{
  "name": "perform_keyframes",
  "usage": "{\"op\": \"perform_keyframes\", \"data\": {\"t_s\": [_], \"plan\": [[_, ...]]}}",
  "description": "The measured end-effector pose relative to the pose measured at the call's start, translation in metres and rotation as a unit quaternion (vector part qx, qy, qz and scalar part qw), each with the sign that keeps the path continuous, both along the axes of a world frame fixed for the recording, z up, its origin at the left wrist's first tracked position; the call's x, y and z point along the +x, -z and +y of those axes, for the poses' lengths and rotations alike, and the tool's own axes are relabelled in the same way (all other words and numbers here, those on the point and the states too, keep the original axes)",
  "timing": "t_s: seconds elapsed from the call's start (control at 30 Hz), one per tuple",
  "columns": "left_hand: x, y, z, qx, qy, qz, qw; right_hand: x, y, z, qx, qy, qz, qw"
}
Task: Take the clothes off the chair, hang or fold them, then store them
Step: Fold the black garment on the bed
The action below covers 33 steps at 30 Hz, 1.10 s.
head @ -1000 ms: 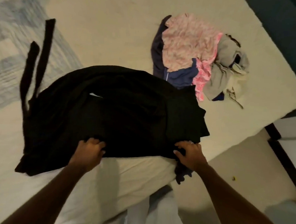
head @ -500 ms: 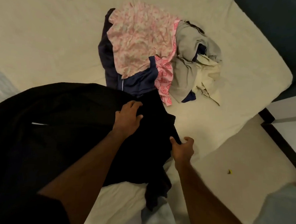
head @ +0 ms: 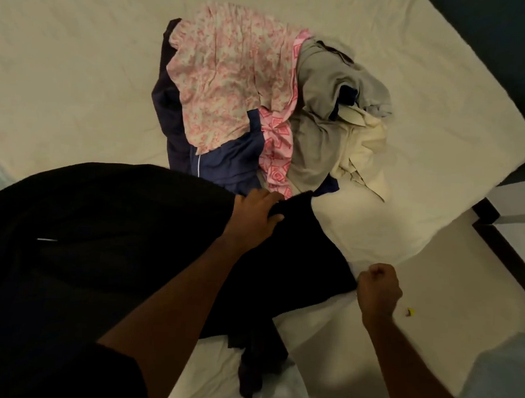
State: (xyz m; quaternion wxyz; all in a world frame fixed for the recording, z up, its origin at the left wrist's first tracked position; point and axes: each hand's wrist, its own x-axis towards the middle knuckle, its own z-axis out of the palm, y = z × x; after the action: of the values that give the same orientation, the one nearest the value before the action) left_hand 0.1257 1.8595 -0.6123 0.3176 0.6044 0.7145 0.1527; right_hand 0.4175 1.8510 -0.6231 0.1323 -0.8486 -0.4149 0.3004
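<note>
Left hand (head: 256, 212) reaches forward, fingers (head: 274, 219) curled; right hand (head: 377, 288) fisted.

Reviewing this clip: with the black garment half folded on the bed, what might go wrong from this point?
1. The left hand holds the black garment right against the clothes pile; pulling may drag the pile along.
2. A garment end hangs over the bed edge and may pull the fold off.
3. The right hand is a fist at the hem; whether it holds cloth is unclear, so that side may slip.

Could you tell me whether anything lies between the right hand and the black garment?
Nothing visible does: the right hand, curled into a fist, sits just beside the black garment's near edge, over bare bed sheet.
</note>
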Motion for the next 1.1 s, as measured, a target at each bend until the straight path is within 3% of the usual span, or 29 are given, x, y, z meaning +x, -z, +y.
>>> {"op": "perform_keyframes", "data": {"t_s": [0.1, 0.17, 0.3, 0.47, 0.57, 0.63, 0.7, 0.77, 0.8, 0.87, 1.03, 1.1], "plan": [[-0.011, 0.002, -0.007, -0.002, -0.060, -0.064, 0.996, -0.019, 0.001, 0.012, 0.055, -0.105, -0.047, 0.992], [-0.036, 0.002, -0.018, 0.014, -0.111, -0.078, 0.991, -0.056, 0.004, 0.023, 0.129, -0.232, -0.044, 0.963], [-0.108, 0.005, -0.054, 0.056, -0.191, 0.027, 0.980, -0.162, 0.003, 0.046, 0.201, -0.444, 0.053, 0.872], [-0.209, 0.004, -0.100, 0.025, -0.237, 0.112, 0.965, -0.263, 0.010, 0.074, 0.115, -0.560, 0.062, 0.818], [-0.247, 0.001, -0.107, -0.008, -0.218, 0.126, 0.968, -0.289, 0.006, 0.085, 0.010, -0.612, -0.057, 0.789], [-0.269, -0.001, -0.106, -0.027, -0.194, 0.127, 0.972, -0.299, 0.006, 0.084, -0.009, -0.618, -0.125, 0.776], [-0.275, -0.003, -0.097, -0.047, -0.143, 0.120, 0.981, -0.295, 0.000, 0.084, 0.045, -0.615, -0.049, 0.786], [-0.286, -0.005, -0.084, -0.058, -0.091, 0.099, 0.989, -0.305, -0.013, 0.085, 0.087, -0.591, 0.136, 0.790], [-0.290, -0.006, -0.076, -0.061, -0.074, 0.086, 0.992, -0.314, -0.023, 0.087, 0.081, -0.565, 0.226, 0.789], [-0.294, -0.008, -0.058, -0.067, -0.061, 0.060, 0.994, -0.336, -0.044, 0.095, 0.028, -0.535, 0.324, 0.780], [-0.302, -0.010, -0.024, -0.119, -0.030, 0.026, 0.992, -0.361, -0.069, 0.122, -0.079, -0.559, 0.358, 0.744], [-0.300, -0.010, -0.014, -0.101, -0.034, 0.022, 0.994, -0.363, -0.077, 0.133, -0.093, -0.555, 0.372, 0.738]]}}
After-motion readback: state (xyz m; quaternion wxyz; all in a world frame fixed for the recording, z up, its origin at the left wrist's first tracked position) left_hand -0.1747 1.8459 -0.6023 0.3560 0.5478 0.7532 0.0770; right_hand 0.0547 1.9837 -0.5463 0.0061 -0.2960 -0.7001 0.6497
